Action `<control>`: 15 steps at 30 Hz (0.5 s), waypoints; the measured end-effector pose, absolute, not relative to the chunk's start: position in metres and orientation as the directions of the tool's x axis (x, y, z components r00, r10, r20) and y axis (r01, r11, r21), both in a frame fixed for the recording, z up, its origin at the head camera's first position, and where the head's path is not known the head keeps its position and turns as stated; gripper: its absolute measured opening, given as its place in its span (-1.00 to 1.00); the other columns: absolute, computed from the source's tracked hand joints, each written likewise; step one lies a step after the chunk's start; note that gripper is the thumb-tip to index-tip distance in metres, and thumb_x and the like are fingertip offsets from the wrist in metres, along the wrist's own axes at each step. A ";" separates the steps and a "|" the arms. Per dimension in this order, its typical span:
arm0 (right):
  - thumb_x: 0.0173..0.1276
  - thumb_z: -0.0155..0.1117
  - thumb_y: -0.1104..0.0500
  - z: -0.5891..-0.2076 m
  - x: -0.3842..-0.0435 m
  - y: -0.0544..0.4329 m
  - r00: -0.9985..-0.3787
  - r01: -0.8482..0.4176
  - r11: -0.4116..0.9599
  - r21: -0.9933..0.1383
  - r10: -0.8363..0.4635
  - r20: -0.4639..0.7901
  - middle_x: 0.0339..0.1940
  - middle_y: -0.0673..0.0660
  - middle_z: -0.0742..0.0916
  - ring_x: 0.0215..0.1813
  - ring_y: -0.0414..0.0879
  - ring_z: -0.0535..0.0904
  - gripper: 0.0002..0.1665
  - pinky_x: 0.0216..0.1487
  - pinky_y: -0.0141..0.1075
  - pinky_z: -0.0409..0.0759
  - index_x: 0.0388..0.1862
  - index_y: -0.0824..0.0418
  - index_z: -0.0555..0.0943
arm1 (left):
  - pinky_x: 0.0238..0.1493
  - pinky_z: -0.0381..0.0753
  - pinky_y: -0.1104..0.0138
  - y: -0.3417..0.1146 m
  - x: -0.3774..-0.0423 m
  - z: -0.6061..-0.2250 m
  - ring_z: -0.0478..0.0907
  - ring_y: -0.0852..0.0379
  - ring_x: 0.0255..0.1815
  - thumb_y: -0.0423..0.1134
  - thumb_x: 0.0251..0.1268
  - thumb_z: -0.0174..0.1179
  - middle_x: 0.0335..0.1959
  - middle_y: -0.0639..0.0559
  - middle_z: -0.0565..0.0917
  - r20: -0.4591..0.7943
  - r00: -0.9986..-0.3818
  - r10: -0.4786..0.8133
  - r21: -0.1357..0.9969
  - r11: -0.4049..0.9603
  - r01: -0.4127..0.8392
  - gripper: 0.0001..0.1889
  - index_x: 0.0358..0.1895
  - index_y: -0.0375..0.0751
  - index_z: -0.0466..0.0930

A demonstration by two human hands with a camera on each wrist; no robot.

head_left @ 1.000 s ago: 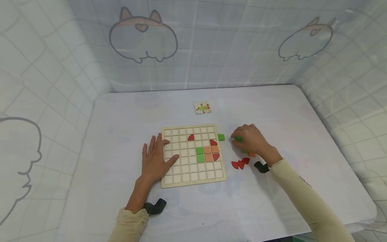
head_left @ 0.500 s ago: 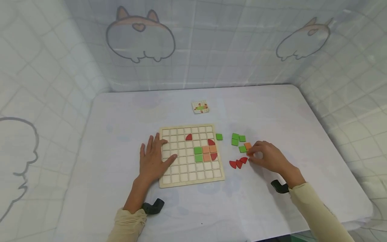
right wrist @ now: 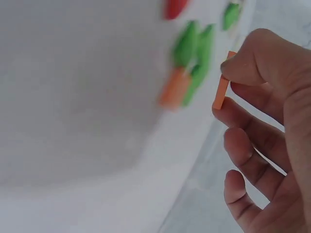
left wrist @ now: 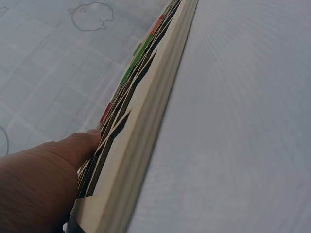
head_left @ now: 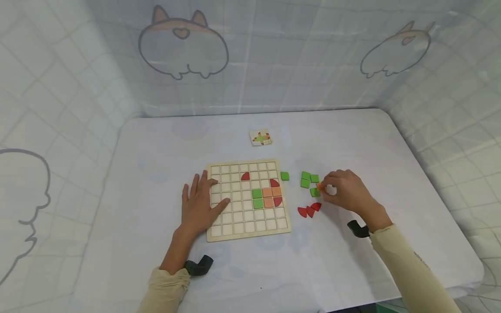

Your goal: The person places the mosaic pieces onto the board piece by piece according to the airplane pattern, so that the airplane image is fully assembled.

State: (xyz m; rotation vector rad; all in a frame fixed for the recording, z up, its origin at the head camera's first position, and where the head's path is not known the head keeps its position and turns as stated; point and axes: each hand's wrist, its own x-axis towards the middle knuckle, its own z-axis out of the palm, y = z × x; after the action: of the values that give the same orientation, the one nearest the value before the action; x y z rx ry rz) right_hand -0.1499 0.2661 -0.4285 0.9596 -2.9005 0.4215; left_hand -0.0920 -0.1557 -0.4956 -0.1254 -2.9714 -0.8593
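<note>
My left hand (head_left: 199, 206) rests with spread fingers on the left side of a wooden grid board (head_left: 232, 228). In the left wrist view its thumb (left wrist: 77, 148) lies across the board's edge. Set in the grid are green squares (head_left: 257, 198), orange squares (head_left: 268, 197) and red quarter-circles (head_left: 245, 176). Right of the board, my right hand (head_left: 346, 189) pinches an orange square tile (right wrist: 221, 93) between thumb and index finger, above the table. Loose green tiles (head_left: 305, 179) lie just left of it, and another orange tile (right wrist: 175, 90) appears blurred below in the right wrist view.
Red quarter-circle tiles (head_left: 310, 211) lie in front of the green ones. A single green tile (head_left: 285, 176) sits beside the board's right edge. Behind the board is a small pattern card (head_left: 260, 137). Patterned curtains (head_left: 305, 56) surround the white table (head_left: 164, 148).
My right hand left the green tiles, came towards me to the orange ones, and now has an orange tile, moved slightly away from me. The left hand stays on the board.
</note>
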 end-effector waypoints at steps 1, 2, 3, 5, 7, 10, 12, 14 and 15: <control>-0.02 0.60 0.20 -0.426 -0.153 0.259 -0.798 -0.602 0.761 -0.242 -0.585 0.143 -0.33 0.01 0.75 -0.25 -0.07 0.59 -0.80 -0.18 -0.12 0.51 -0.36 0.11 0.77 | 0.42 -0.38 -0.15 -0.156 -0.092 -0.495 -0.25 -0.17 0.58 0.28 0.27 0.15 0.58 -0.21 -0.05 0.068 -0.996 0.065 0.531 0.842 0.091 -0.26 0.34 -0.14 0.31; -0.01 0.59 0.20 -0.425 -0.156 0.251 -0.786 -0.617 0.747 -0.247 -0.600 0.149 -0.33 0.00 0.75 -0.25 -0.08 0.59 -0.80 -0.18 -0.12 0.50 -0.35 0.11 0.77 | 0.42 -0.38 -0.15 -0.156 -0.092 -0.495 -0.25 -0.16 0.58 0.28 0.27 0.15 0.58 -0.21 -0.06 0.066 -0.996 0.064 0.530 0.843 0.089 -0.26 0.35 -0.14 0.31; -0.01 0.58 0.21 -0.424 -0.159 0.243 -0.772 -0.634 0.729 -0.257 -0.616 0.159 -0.33 -0.01 0.75 -0.25 -0.09 0.58 -0.80 -0.18 -0.14 0.50 -0.35 0.11 0.78 | 0.42 -0.38 -0.15 -0.157 -0.091 -0.495 -0.25 -0.16 0.58 0.28 0.27 0.14 0.58 -0.21 -0.06 0.064 -0.996 0.064 0.527 0.845 0.088 -0.26 0.35 -0.14 0.30; 0.00 0.56 0.21 -0.425 -0.164 0.224 -0.734 -0.678 0.686 -0.266 -0.654 0.186 -0.34 -0.03 0.75 -0.27 -0.11 0.58 -0.81 -0.21 -0.18 0.48 -0.34 0.11 0.78 | 0.42 -0.39 -0.14 -0.157 -0.091 -0.494 -0.27 -0.15 0.58 0.29 0.28 0.13 0.58 -0.20 -0.07 0.058 -0.996 0.066 0.525 0.846 0.087 -0.26 0.35 -0.14 0.30; 0.03 0.51 0.22 -0.427 -0.169 0.203 -0.682 -0.730 0.633 -0.258 -0.699 0.216 -0.34 -0.04 0.75 -0.28 -0.12 0.57 -0.85 -0.23 -0.21 0.46 -0.35 0.11 0.77 | 0.42 -0.40 -0.13 -0.157 -0.091 -0.494 -0.28 -0.14 0.58 0.30 0.28 0.12 0.59 -0.19 -0.08 0.051 -0.996 0.068 0.523 0.848 0.085 -0.26 0.36 -0.13 0.30; 0.10 0.51 0.14 -0.429 -0.173 0.168 -0.615 -0.787 0.564 -0.250 -0.751 0.240 -0.34 -0.06 0.75 -0.28 -0.13 0.56 -0.87 -0.22 -0.23 0.43 -0.34 0.10 0.77 | 0.43 -0.40 -0.12 -0.158 -0.091 -0.494 -0.29 -0.12 0.58 0.31 0.27 0.13 0.59 -0.17 -0.08 0.048 -0.997 0.062 0.514 0.854 0.077 -0.26 0.35 -0.11 0.30; 0.15 0.49 0.11 -0.431 -0.176 0.146 -0.574 -0.817 0.526 -0.238 -0.780 0.248 -0.35 -0.07 0.74 -0.30 -0.14 0.54 -0.90 -0.21 -0.23 0.42 -0.36 0.08 0.76 | 0.43 -0.40 -0.12 -0.157 -0.091 -0.494 -0.29 -0.12 0.58 0.31 0.27 0.13 0.59 -0.17 -0.08 0.048 -0.997 0.062 0.517 0.852 0.078 -0.25 0.35 -0.12 0.30; 0.19 0.46 0.09 -0.433 -0.177 0.128 -0.544 -0.838 0.498 -0.225 -0.798 0.259 -0.36 -0.08 0.74 -0.29 -0.14 0.55 -0.91 -0.19 -0.22 0.42 -0.37 0.06 0.75 | 0.43 -0.40 -0.12 -0.157 -0.091 -0.494 -0.29 -0.12 0.58 0.31 0.26 0.13 0.59 -0.17 -0.08 0.048 -0.997 0.064 0.520 0.850 0.080 -0.25 0.35 -0.12 0.30; 0.20 0.45 0.10 -0.434 -0.178 0.120 -0.532 -0.846 0.488 -0.216 -0.805 0.265 -0.36 -0.09 0.74 -0.29 -0.15 0.55 -0.93 -0.18 -0.22 0.42 -0.38 0.05 0.75 | 0.43 -0.40 -0.12 -0.156 -0.090 -0.494 -0.29 -0.12 0.58 0.31 0.26 0.13 0.59 -0.17 -0.08 0.048 -0.997 0.066 0.522 0.849 0.081 -0.25 0.35 -0.11 0.30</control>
State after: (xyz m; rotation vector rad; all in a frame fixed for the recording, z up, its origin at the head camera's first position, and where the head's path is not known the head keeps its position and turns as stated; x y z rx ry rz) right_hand -0.1780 0.1201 -0.4338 1.4485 -2.5975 0.4865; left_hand -0.0904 -0.1564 -0.4936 -0.1192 -2.9936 -0.8473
